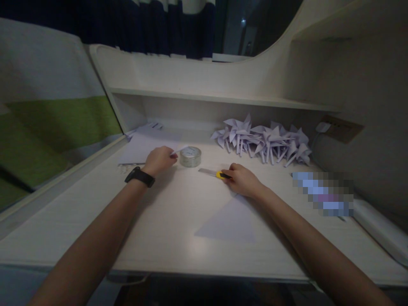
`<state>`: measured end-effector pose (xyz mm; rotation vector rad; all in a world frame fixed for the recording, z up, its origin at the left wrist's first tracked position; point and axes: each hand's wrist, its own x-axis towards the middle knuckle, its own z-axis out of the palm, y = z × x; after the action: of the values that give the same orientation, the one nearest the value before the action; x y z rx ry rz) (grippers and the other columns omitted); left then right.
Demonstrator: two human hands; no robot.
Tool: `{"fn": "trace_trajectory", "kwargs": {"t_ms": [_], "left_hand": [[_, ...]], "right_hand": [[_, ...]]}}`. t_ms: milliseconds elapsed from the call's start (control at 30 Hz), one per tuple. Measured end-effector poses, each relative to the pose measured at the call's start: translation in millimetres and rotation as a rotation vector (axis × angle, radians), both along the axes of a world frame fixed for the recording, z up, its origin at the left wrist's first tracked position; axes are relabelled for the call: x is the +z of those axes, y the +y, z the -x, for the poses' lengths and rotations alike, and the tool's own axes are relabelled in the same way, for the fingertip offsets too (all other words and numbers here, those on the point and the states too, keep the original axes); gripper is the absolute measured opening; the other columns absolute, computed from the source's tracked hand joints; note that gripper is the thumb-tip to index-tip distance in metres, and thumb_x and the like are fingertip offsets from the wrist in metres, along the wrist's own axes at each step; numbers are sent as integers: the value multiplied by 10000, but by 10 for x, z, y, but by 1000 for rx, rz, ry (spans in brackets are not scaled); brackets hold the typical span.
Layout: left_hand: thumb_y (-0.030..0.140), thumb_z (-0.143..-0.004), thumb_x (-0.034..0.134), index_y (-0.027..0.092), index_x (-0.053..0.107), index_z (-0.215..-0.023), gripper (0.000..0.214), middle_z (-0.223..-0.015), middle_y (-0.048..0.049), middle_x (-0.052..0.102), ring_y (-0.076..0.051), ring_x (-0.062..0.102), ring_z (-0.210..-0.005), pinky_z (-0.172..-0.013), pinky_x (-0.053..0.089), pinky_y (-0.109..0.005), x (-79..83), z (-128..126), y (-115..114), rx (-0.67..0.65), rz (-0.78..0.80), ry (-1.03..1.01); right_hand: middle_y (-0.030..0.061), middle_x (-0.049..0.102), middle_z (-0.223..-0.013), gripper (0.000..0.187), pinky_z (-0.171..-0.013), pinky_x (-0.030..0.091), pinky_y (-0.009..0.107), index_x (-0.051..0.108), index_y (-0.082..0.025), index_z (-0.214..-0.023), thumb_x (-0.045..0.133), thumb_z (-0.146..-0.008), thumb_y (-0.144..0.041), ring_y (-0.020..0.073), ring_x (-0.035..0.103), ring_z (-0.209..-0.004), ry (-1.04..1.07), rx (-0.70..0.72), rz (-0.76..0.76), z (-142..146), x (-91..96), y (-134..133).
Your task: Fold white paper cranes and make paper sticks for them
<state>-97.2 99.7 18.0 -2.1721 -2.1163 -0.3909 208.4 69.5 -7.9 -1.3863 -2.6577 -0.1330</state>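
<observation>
My right hand (242, 180) is closed on a yellow and black utility knife (219, 174), its blade out and pointing left over the desk. Between the thumb and fingers of my left hand (160, 160) is a thin white paper strip (179, 150), reaching right towards a roll of clear tape (190, 157). Whether the strip touches the roll, I cannot tell. A black watch sits on my left wrist. Below my right hand a triangular sheet of white paper (229, 223) lies flat, partly covered by the forearm.
Several white paper pinwheels (264, 138) are heaped at the back right under the shelf (204, 97). White paper sheets (140, 144) lie at the back left, with small scraps nearby. A blurred-out object (323, 193) lies on the right. A charger plug (323, 126) is in the wall socket.
</observation>
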Motion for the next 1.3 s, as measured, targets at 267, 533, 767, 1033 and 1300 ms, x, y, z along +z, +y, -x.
{"fn": "trace_trajectory", "kwargs": {"t_ms": [267, 533, 767, 1033, 1300], "left_hand": [[361, -805, 522, 175, 738, -884, 296, -856, -141, 723, -264, 662, -791, -608, 405, -303, -3, 7, 7, -4, -12, 1], [359, -810, 477, 171, 734, -874, 325, -826, -145, 718, -261, 658, -760, -576, 380, -300, -30, 18, 8, -11, -21, 3], [354, -813, 474, 173, 732, -877, 321, -845, -135, 718, -244, 655, -768, -603, 396, -292, -16, 13, 12, -8, -9, -4], [319, -780, 534, 197, 728, -907, 262, -883, -119, 724, -252, 653, -816, -630, 407, -294, -18, 12, 5, -28, -24, -1], [337, -817, 508, 195, 730, -909, 280, -887, -115, 730, -228, 653, -804, -643, 403, -281, -28, 49, 7, -48, -13, 41]], "right_hand": [[99, 588, -933, 334, -761, 356, 258, 650, -193, -1165, 490, -874, -163, 186, 534, -847, 54, 122, 82, -138, -38, 182], [124, 609, -970, 312, -739, 370, 258, 676, -161, -1077, 449, -923, -308, 200, 584, -848, -82, -141, 44, -317, 1, 230], [159, 638, -997, 433, -748, 408, 283, 683, -105, -993, 403, -932, -430, 225, 622, -854, -149, -428, 61, -614, -27, 115], [180, 629, -1023, 348, -778, 412, 332, 671, -118, -1002, 483, -906, -396, 277, 573, -969, -76, -351, -148, -124, 106, 59], [142, 648, -1096, 327, -905, 363, 333, 628, -128, -1129, 528, -871, -303, 242, 548, -992, 123, 78, -154, 1073, 170, 428]]}}
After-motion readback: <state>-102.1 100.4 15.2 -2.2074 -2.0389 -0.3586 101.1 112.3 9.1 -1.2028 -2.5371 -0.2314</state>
